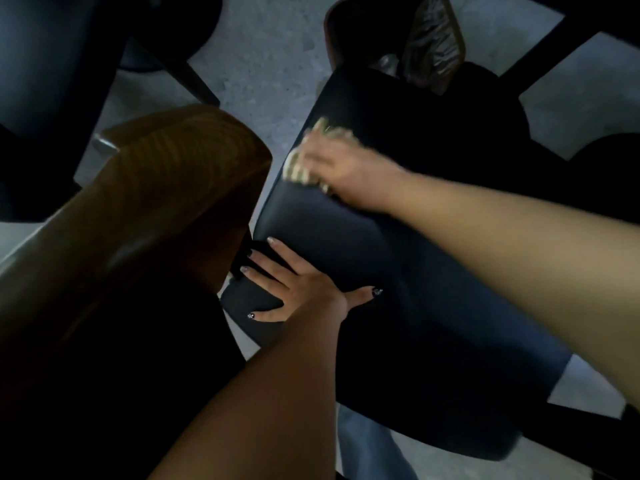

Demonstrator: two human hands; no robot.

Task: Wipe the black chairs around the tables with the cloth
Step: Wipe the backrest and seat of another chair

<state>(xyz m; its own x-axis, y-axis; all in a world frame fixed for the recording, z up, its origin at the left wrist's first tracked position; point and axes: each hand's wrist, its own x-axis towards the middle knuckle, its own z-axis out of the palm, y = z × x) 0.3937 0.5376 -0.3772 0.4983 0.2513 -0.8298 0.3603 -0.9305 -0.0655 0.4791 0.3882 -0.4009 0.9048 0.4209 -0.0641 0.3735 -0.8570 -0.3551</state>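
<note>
A black padded chair (398,271) fills the middle of the view, its seat tilted toward me. My right hand (343,171) is blurred and grips a pale bunched cloth (298,166) pressed against the chair's upper left edge. My left hand (294,285) lies flat with fingers spread on the chair's lower left part, thumb out to the right.
A brown wooden chair back (156,188) stands close on the left. Another wooden-backed chair (394,32) sits at the top under a dark table frame (540,53). A dark seat (52,64) is at top left. Grey speckled floor (263,64) shows between them.
</note>
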